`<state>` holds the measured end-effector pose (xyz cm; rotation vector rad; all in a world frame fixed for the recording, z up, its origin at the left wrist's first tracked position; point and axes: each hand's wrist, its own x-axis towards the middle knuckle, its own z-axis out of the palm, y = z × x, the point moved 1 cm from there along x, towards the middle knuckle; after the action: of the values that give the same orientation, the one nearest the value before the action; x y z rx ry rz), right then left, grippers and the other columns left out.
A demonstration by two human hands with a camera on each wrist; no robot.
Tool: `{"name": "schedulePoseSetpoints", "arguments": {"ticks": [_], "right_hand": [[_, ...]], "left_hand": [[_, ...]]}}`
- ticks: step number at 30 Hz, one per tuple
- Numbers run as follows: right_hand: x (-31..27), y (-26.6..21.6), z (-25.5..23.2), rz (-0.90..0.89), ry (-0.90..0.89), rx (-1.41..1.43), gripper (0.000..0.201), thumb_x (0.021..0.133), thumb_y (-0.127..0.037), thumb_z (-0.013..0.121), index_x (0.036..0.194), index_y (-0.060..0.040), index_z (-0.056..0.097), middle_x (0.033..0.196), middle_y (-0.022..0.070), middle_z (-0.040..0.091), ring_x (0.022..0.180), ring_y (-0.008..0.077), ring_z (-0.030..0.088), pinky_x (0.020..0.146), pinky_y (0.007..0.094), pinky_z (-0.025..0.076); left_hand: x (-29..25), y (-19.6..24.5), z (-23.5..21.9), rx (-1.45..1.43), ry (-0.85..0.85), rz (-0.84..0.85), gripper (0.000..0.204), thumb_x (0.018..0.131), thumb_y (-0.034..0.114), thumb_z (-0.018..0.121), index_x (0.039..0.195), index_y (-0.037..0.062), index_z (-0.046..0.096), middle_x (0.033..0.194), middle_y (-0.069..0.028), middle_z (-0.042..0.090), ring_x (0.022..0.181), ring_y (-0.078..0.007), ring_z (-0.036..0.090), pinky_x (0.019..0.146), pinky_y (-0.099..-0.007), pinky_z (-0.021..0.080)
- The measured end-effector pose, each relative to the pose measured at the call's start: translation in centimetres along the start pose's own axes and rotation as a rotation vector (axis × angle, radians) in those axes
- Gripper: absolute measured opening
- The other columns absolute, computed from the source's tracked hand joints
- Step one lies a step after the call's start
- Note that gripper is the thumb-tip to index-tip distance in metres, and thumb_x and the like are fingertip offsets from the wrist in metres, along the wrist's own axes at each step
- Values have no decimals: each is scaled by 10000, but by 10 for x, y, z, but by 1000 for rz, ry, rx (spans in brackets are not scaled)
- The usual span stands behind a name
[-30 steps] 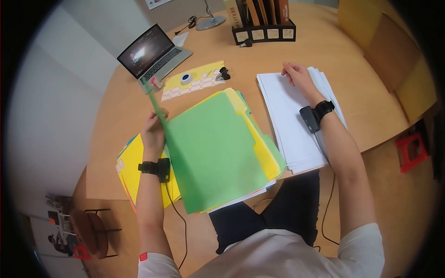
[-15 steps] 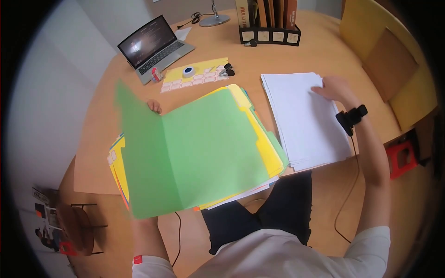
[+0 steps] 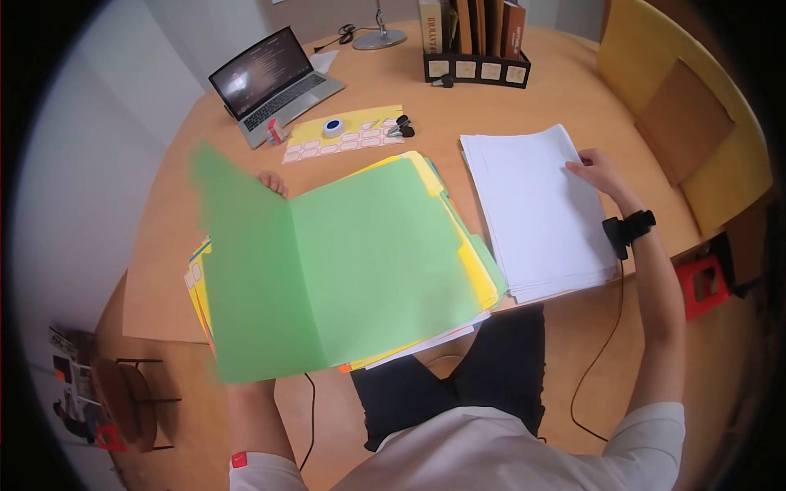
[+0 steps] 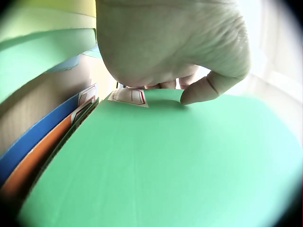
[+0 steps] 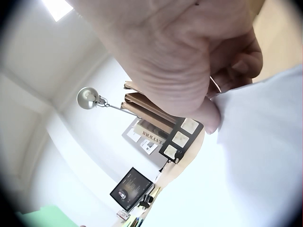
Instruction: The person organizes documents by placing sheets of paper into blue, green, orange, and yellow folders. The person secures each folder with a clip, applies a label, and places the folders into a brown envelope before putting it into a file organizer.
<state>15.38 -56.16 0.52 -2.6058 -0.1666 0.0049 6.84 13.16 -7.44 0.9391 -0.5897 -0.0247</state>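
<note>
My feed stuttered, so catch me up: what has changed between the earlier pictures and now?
The green cover has swung open farther to the person's left. The right hand has moved right across the papers and taken a grip near their far right corner, which looks slightly raised. The left hand is still at the cover. The laptop, white roll and rack stayed put.

Left hand [image 3: 273, 184]: curling its fingers, left of centre
Right hand [image 3: 600, 173]: pinching, right of centre
Right forearm [image 3: 660, 282]: slanting upward
</note>
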Motion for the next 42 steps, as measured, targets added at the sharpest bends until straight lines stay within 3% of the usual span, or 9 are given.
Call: {"name": "schedulePoseSetpoints", "arguments": {"ticks": [5, 8, 14, 25, 27, 28, 31, 34, 42], "right_hand": [[1, 0, -22, -90, 207, -2, 376, 916, -297, 735, 1036, 57, 696, 855, 88, 703, 747, 159, 653, 665, 291, 497], [-9, -31, -35, -127, 286, 676, 390, 948, -296, 722, 1106, 58, 683, 911, 82, 721, 777, 118, 676, 677, 246, 518], [-18, -113, -4, -179, -36, 905, 403, 959, -281, 721, 1169, 59, 673, 939, 70, 724, 779, 94, 676, 700, 241, 546], [-33, -228, 135, -345, -287, 427, 386, 895, -285, 743, 1053, 65, 701, 831, 142, 703, 724, 218, 668, 683, 342, 531], [-34, -232, 141, -355, -281, 412, 380, 896, -296, 741, 1034, 57, 704, 818, 149, 693, 721, 240, 666, 690, 358, 528], [-34, -233, 144, -392, -262, 383, 278, 926, -210, 731, 1034, 43, 691, 745, 55, 681, 644, 93, 606, 585, 276, 481], [-38, -234, 144, -421, -310, 383, 309, 950, -280, 700, 970, 28, 691, 727, 76, 671, 610, 144, 605, 582, 305, 484], [-46, -245, 123, -387, -293, 120, 434, 978, -394, 610, 884, 23, 684, 756, 201, 669, 707, 331, 655, 680, 412, 525], [40, -228, 108, -549, -12, -114, 356, 938, -317, 623, 1169, -48, 641, 1012, 160, 713, 962, 337, 684, 832, 428, 541]], "left_hand": [[3, -9, 15, 49, 102, 111, 226, 923, 253, 666, 890, 47, 579, 859, -89, 571, 811, -233, 544, 746, -387, 486], [3, -6, 41, 80, 157, 123, 235, 929, 244, 673, 871, 48, 558, 859, -90, 551, 816, -224, 527, 727, -366, 476], [0, -6, 69, 36, 277, 105, 238, 953, 254, 658, 900, 51, 545, 849, -82, 526, 847, -217, 516, 771, -350, 463], [3, -22, 45, 6, 146, 186, 241, 954, 236, 653, 931, 22, 545, 925, -94, 545, 936, -243, 560, 935, -393, 496], [-2, -21, 44, 106, 244, 141, 230, 960, 232, 644, 939, 25, 546, 953, -89, 551, 976, -239, 570, 962, -387, 492], [-3, -19, 45, 160, 277, 118, 221, 964, 228, 638, 945, 28, 547, 967, -86, 554, 994, -237, 574, 971, -382, 489], [-3, -14, 51, 363, 308, 82, 170, 972, 200, 609, 989, 39, 558, 1010, -71, 568, 1030, -217, 578, 966, -355, 487], [-3, -9, 97, 491, 400, -19, 158, 965, 151, 594, 1077, 41, 575, 1042, -51, 579, 1042, -182, 577, 940, -319, 492], [2, -12, 131, 848, 289, -339, 424, 908, 115, 713, 1313, 54, 604, 1087, -12, 564, 1054, -123, 550, 971, -258, 438]]}}
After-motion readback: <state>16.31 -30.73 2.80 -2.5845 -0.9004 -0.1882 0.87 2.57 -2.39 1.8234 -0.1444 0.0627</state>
